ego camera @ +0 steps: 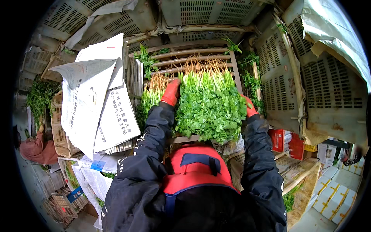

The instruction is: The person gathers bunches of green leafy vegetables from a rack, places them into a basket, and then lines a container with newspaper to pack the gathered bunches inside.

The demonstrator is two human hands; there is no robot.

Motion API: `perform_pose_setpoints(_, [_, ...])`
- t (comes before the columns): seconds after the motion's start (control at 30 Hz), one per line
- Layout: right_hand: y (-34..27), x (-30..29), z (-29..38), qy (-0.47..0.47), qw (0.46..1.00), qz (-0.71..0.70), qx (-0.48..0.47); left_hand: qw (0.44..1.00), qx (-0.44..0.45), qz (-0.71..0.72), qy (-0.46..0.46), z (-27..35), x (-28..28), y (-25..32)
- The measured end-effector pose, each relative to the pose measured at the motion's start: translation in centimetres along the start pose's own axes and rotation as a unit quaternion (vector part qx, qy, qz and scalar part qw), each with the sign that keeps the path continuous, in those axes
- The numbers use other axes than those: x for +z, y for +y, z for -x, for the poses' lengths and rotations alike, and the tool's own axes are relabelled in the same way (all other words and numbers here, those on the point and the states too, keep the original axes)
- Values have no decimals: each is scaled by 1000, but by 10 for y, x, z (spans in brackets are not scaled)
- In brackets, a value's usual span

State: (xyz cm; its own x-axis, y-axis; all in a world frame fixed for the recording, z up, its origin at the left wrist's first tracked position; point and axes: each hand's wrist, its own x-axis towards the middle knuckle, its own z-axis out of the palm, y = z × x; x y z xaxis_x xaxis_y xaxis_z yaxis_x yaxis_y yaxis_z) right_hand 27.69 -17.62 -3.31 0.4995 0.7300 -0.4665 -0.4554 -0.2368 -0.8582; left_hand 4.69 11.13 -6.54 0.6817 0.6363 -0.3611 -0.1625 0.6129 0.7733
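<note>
A wide bunch of leafy cilantro [210, 107] lies on a slatted rack [236, 69], its brown roots pointing away from me and its leaves towards me. My left hand [172, 91], in a red glove, is at the bunch's left edge, in the gap beside a smaller bunch of rooted greens [153, 92]. My right hand [249, 106], also red-gloved, is against the right edge of the leaves. The wide bunch sits between both hands. Leaves partly hide the right fingers, and the left fingertips are partly hidden too, so their grip is unclear.
A stack of newspapers [116, 116] stands to the left of the rack. Plastic crates [278, 72] rise on the right and at the far side. Red crates [276, 139] and taped white boxes [333, 197] are at lower right. Another person [39, 149] is at far left.
</note>
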Motion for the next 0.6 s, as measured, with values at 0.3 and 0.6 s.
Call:
perform_pose_setpoints(0.3, [-6, -39, 26, 182, 962, 155, -134, 928, 181, -317, 69, 40, 24, 30])
perform_pose_setpoints(0.6, [84, 3, 152, 258, 929, 263, 32, 753, 289, -509, -300, 63, 210, 2])
